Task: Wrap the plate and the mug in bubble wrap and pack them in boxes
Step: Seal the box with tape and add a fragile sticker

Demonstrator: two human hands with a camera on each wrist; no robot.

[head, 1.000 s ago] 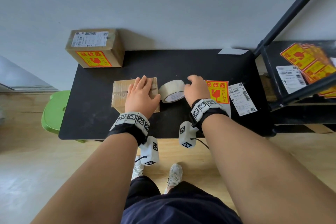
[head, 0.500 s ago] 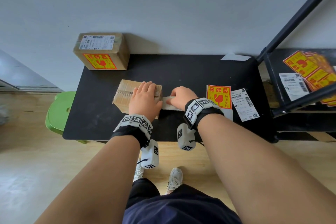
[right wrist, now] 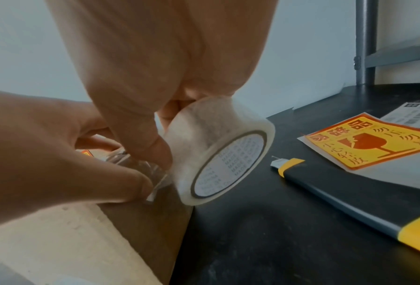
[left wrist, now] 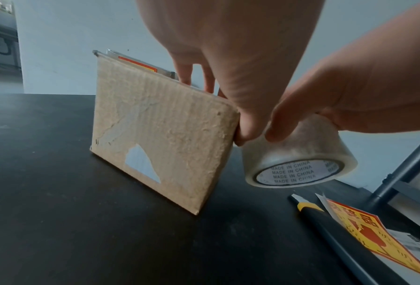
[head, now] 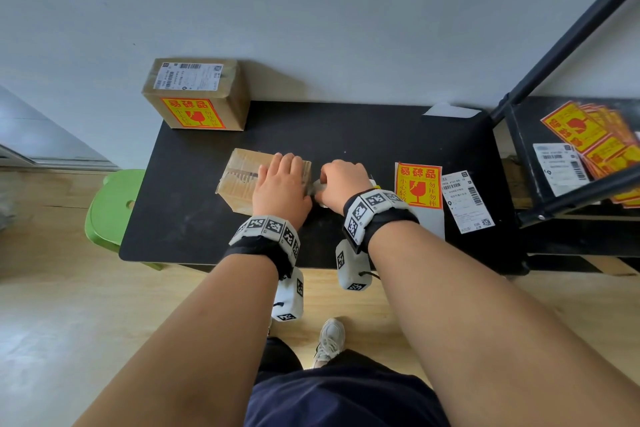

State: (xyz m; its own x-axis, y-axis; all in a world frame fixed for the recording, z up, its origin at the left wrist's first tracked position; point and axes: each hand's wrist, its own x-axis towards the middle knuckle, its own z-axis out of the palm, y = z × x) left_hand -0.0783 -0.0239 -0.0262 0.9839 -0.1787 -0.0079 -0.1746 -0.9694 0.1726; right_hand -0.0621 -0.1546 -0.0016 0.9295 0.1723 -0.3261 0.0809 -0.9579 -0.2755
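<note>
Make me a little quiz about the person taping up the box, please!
1. True or false: the right hand holds the roll of clear tape.
2. What does the left hand rest on: A) the small cardboard box, B) the green stool?
3. Fill in: beside the fragile sticker lies a yellow and black utility ____.

Key: 1 true; 2 A; 3 knife.

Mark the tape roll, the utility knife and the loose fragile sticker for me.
tape roll (left wrist: 301,154): left wrist view, outer wound face.
utility knife (right wrist: 350,198): right wrist view, dark handle.
fragile sticker (head: 419,185): head view, printed centre.
</note>
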